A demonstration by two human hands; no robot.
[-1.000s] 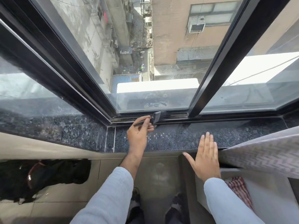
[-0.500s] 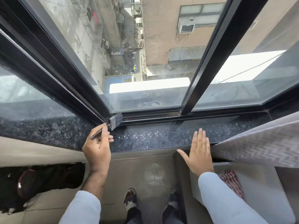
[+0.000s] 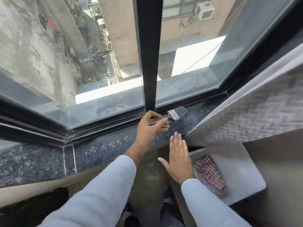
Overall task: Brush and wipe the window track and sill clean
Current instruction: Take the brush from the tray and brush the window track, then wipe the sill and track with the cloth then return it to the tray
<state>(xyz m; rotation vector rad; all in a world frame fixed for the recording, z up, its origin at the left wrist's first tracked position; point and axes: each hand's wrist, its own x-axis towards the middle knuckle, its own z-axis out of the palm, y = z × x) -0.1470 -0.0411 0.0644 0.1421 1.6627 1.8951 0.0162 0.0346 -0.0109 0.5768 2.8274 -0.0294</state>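
Observation:
My left hand [image 3: 150, 126] grips the handle of a flat paint brush [image 3: 176, 113] with a metal ferrule and dark bristles. The bristles lie on the dark speckled granite sill [image 3: 101, 149], right beside the black window track [image 3: 113, 122], just right of the vertical frame post [image 3: 149, 63]. My right hand [image 3: 177, 157] rests flat, fingers together, on the sill's front edge, holding nothing. A red-and-white checked cloth [image 3: 210, 175] lies on a white surface at my right.
A patterned grey curtain [image 3: 246, 112] hangs over the sill's right end. A white ledge or box [image 3: 242, 174] stands under it. Dark bags [image 3: 32, 208] sit on the floor at lower left. My feet are below on the tiled floor.
My left hand swept the brush left to the corner of the sill, then back right past the frame post. The view has turned left; my right hand stayed flat on the sill edge.

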